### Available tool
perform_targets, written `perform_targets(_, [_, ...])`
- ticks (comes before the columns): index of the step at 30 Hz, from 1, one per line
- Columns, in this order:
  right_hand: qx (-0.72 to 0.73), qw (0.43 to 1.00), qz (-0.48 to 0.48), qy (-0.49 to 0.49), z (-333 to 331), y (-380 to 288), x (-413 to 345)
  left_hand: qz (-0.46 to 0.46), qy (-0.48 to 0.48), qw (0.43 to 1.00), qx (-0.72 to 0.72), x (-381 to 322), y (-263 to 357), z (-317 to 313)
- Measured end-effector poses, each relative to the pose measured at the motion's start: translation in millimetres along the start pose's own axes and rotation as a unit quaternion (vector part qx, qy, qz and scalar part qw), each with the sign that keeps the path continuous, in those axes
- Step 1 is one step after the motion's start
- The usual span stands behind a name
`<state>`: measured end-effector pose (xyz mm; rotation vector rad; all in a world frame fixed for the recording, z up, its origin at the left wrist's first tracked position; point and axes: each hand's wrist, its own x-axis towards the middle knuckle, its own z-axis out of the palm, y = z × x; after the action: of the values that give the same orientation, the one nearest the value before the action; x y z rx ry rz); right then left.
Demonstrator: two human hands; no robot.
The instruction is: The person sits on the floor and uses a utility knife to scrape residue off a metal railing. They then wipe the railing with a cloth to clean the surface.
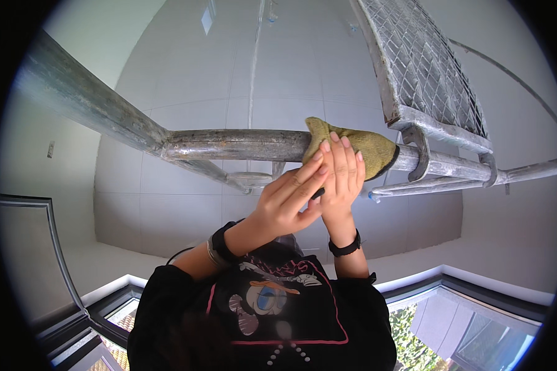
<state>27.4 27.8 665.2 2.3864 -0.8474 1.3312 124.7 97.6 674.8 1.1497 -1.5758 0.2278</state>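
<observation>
An olive-yellow cloth (371, 148) with a black edge is draped around a worn, whitish-stained metal pipe (236, 144) of a scaffold frame. My right hand (341, 171) lies over the cloth, its fingers together and bent around the pipe. Close beside it, my left hand (290, 197) overlaps the right hand's edge. Its fingers touch the near side of the cloth, and a bit of black edging shows between thumb and fingers. The underside of the cloth is hidden.
A mesh scaffold platform (431, 79) hooks over the pipe at right. A thick pipe (93, 92) runs up to the left. Lower braces (413, 186) cross beneath. Grey floor tiles (181, 213) lie far below. Windows (464, 320) are behind me, and a dark-framed panel (28, 259) stands left.
</observation>
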Motion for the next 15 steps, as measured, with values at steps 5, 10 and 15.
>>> perform_targets(5, [-0.043, 0.998, 0.035, 0.026, -13.5, 53.4, -16.3, 0.061, -0.04, 0.997, -0.037, 19.0, 12.4, 49.0])
perform_targets(10, [-0.018, 0.999, 0.031, 0.024, -19.1, 70.9, -20.1, 0.055, -0.022, 0.997, -0.042, 23.9, 19.1, 66.1])
perform_targets(15, [0.008, 0.998, 0.024, 0.061, -14.1, 68.1, -20.3, 0.043, -0.009, 0.999, -0.023, 16.6, 18.2, 68.1])
